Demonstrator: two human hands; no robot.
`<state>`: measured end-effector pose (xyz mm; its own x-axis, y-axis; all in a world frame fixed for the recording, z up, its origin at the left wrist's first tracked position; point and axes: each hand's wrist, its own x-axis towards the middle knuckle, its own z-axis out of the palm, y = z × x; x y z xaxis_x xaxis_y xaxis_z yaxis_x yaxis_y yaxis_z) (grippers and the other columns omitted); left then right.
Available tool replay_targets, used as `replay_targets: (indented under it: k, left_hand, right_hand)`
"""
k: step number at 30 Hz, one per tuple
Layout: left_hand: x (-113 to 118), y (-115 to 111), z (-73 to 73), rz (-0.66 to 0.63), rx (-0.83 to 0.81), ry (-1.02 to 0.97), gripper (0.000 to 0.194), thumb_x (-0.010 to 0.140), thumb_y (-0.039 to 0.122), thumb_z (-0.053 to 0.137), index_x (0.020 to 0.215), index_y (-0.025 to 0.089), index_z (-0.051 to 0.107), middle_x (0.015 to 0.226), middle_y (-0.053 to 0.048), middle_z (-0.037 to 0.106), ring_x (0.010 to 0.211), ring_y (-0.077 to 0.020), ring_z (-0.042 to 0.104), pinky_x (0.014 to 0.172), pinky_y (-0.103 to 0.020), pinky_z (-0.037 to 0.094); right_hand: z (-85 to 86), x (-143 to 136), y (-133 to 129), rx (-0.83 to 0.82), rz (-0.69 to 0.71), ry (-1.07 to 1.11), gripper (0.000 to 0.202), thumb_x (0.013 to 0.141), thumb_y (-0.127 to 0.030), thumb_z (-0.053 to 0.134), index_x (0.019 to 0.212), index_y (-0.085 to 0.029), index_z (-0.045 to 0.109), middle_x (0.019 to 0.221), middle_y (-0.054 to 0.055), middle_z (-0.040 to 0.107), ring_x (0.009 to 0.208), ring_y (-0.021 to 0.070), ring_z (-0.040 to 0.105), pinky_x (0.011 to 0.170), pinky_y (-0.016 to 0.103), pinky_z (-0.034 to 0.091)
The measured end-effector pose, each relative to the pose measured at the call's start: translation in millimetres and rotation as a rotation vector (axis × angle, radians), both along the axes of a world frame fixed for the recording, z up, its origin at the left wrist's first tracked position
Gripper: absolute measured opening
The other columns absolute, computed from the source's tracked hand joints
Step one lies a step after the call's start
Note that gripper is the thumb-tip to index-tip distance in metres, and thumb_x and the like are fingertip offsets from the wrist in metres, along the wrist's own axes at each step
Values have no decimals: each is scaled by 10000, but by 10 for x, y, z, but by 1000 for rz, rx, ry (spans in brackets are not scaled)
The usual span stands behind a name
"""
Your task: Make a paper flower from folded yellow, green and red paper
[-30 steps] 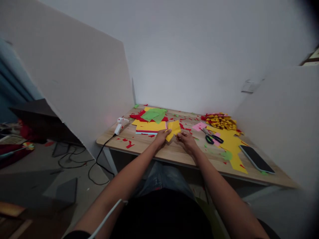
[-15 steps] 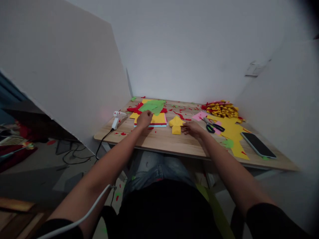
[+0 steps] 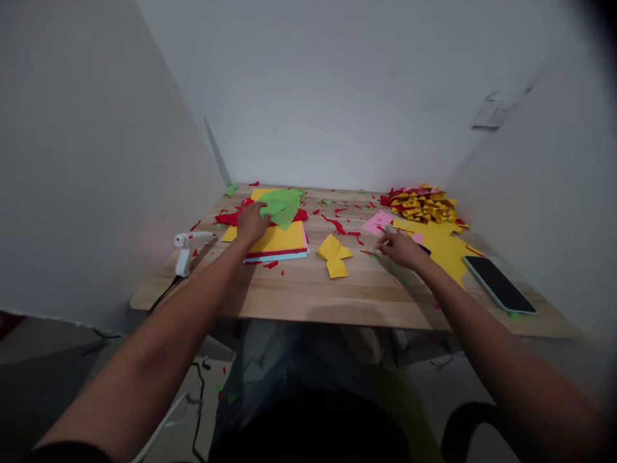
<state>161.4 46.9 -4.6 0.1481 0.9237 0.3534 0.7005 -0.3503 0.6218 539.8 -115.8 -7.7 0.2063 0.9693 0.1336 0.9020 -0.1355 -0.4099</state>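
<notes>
My left hand (image 3: 253, 225) is at the left edge of a loose green paper sheet (image 3: 286, 204), its thumb and fingers pinched on that edge. Beneath lie crumpled red paper (image 3: 226, 219) and a stack of coloured sheets with yellow paper (image 3: 282, 238) on top. My right hand (image 3: 399, 248) is closed over the scissors (image 3: 425, 249); mostly the blade tips and a bit of dark handle show past the fingers. Between my hands a folded yellow paper piece (image 3: 334, 254) with petal-like flaps rests alone on the table.
A white glue gun (image 3: 186, 251) stands at the left with its cord over the edge. A pile of folded yellow and red paper pieces (image 3: 424, 204) sits back right. Yellow paper (image 3: 443, 251), pink paper (image 3: 377, 222) and a phone (image 3: 499, 283) lie right. Red scraps (image 3: 340, 226) are scattered.
My right hand has let go of the folded yellow piece and moved right onto the scissors. My left hand has shifted left and farther back to the green paper. The view has tilted.
</notes>
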Motion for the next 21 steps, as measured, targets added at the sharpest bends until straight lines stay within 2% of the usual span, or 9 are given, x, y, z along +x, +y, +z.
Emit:
replay_targets:
  k: [1, 3, 5, 7, 10, 13, 16, 19, 21]
  left_hand:
    - [116, -42, 21, -55, -6, -13, 403, 885, 328, 552, 1245, 158, 616, 1326, -185, 607, 1210, -338, 547, 1031, -482, 399]
    - [383, -182, 10, -231, -65, -16, 380, 900, 405, 544, 1177, 182, 676, 1160, -122, 705, 1034, -282, 643, 929, -395, 475]
    - [639, -365, -68, -419, -136, 8, 411, 770, 465, 721, 1110, 233, 735, 1031, -64, 752, 939, -267, 677, 868, -346, 495]
    - [832, -530, -182, -522, -182, 21, 520, 644, 435, 832, 1123, 251, 744, 1006, -59, 764, 949, -294, 678, 891, -363, 479]
    - [988, -643, -337, -600, -233, 16, 516, 677, 308, 800, 1184, 254, 721, 983, -62, 768, 958, -307, 674, 933, -387, 455]
    - [1061, -603, -416, -633, -279, -9, 440, 777, 260, 684, 1217, 275, 690, 1086, -45, 755, 950, -277, 678, 890, -357, 479]
    - [1086, -511, -374, -578, -294, 27, 506, 802, 261, 659, 1307, 280, 628, 1110, -55, 743, 971, -288, 676, 889, -375, 481]
    - [957, -351, -172, -473, -147, 142, 525, 793, 291, 694, 1312, 242, 624, 1198, -86, 711, 1108, -334, 627, 988, -438, 435]
    - [736, -159, 9, -360, 17, 173, 447, 869, 340, 626, 1305, 245, 614, 1214, -61, 698, 1096, -286, 635, 985, -414, 454]
  right_hand:
    - [-17, -18, -28, 15, 43, 7, 105, 849, -202, 648, 820, -160, 740, 772, 74, 761, 668, 188, 669, 618, 275, 446]
    - [-77, -132, -57, 59, 122, 25, 162, 884, -205, 585, 898, -160, 739, 858, 87, 766, 704, 194, 667, 631, 284, 454]
    - [-154, -322, -65, 104, 211, 43, 211, 898, -210, 557, 1020, -166, 723, 920, 86, 751, 751, 197, 658, 682, 300, 481]
    - [-223, -536, -80, 128, 313, 60, 218, 900, -226, 570, 1062, -189, 711, 926, 75, 726, 810, 205, 649, 755, 321, 497]
    - [-293, -790, -136, 123, 442, 75, 196, 906, -238, 594, 1063, -221, 709, 964, 80, 701, 906, 229, 632, 845, 365, 500]
    - [-327, -898, -192, 124, 559, -14, 171, 911, -226, 597, 1039, -224, 711, 968, 107, 675, 935, 265, 607, 842, 410, 513]
    - [-326, -883, -194, 113, 557, -95, 183, 913, -235, 612, 1073, -226, 701, 982, 113, 667, 940, 284, 608, 836, 435, 523]
    - [-261, -766, -124, 139, 485, -37, 197, 943, -254, 575, 1102, -222, 688, 1004, 109, 688, 948, 278, 636, 852, 431, 525]
    - [-190, -605, -56, 160, 392, 1, 200, 959, -279, 540, 1073, -220, 693, 975, 104, 705, 936, 267, 656, 845, 415, 528]
